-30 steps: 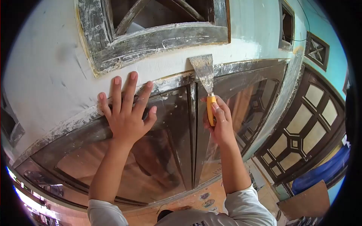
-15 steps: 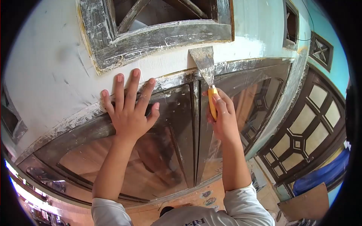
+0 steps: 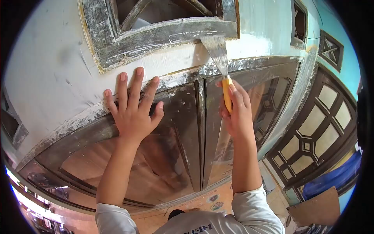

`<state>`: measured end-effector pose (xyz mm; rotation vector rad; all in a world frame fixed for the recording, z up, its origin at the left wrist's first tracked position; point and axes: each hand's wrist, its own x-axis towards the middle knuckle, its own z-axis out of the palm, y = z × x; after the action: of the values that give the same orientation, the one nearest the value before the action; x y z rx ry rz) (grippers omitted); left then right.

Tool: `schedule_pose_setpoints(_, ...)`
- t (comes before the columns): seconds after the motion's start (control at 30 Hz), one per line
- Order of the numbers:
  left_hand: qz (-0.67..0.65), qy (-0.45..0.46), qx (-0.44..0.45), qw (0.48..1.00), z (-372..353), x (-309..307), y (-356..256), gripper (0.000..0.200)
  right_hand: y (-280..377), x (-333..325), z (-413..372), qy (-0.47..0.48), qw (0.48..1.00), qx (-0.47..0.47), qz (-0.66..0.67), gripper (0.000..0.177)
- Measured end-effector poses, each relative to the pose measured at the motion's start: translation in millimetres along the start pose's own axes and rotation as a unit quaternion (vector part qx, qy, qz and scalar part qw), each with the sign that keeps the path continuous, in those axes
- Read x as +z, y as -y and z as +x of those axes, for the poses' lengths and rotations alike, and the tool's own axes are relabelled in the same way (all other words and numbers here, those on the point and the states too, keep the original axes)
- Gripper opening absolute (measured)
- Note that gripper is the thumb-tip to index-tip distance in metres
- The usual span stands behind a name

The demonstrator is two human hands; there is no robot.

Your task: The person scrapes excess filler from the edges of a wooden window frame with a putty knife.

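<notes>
My right hand is closed round the yellow handle of a putty knife. Its wide blade, smeared with white, points up and overlaps the lower edge of the worn dark vent frame. My left hand lies with fingers spread over the top rail of the dark wooden window, its fingertips reaching the white wall. White residue and flaking paint cover the curved trim between wall and window. A strip of white, streaky wall runs between this trim and the vent frame.
Glass panes in the window reflect the surroundings below my arms. To the right stands a dark door with pale panels. A blue cloth and a brown board are at lower right, above a tiled floor.
My right hand has moved up and slightly right with the putty knife, whose blade now overlaps the vent frame's lower edge. My left hand stays in about the same place.
</notes>
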<state>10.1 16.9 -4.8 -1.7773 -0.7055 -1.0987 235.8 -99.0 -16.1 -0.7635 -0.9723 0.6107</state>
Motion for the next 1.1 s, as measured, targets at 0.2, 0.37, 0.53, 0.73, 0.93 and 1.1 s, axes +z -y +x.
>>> schedule_pose_setpoints(0.2, -0.003, -0.001, -0.006, 1.0, -0.6, 0.7, 0.1, 0.052, -16.6, 5.9, -14.6, 0.01, 1.0, 0.021, -0.011, 0.034)
schedule_pose_setpoints(0.37, -0.006, -0.001, -0.006, 1.0, -0.6, 0.6, 0.6, 0.052, -18.3, 13.7, -13.9, 0.052, 0.999, 0.01, -0.009, 0.032)
schedule_pose_setpoints(0.53, -0.012, 0.004, -0.006, 1.0, -1.5, 0.5, 1.4, 0.051, -19.0, 22.5, -14.0, 0.044, 0.999, 0.007, -0.022, 0.031)
schedule_pose_setpoints(0.73, -0.016, 0.005, -0.007, 1.0, -1.2, -1.0, 1.2, 0.052, -6.1, 32.7, -4.1, 0.04, 0.999, 0.0, -0.037, 0.031)
schedule_pose_setpoints(0.93, -0.021, 0.007, -0.008, 1.0, -1.9, -1.1, 1.7, 0.052, -12.9, 28.3, -20.5, 0.042, 0.999, 0.005, -0.017, 0.032)
schedule_pose_setpoints(1.1, -0.014, -0.002, -0.014, 1.0, -2.6, 0.0, 1.5, 0.05, -19.2, 1.2, -16.8, -0.015, 1.0, 0.007, 0.013, 0.032)
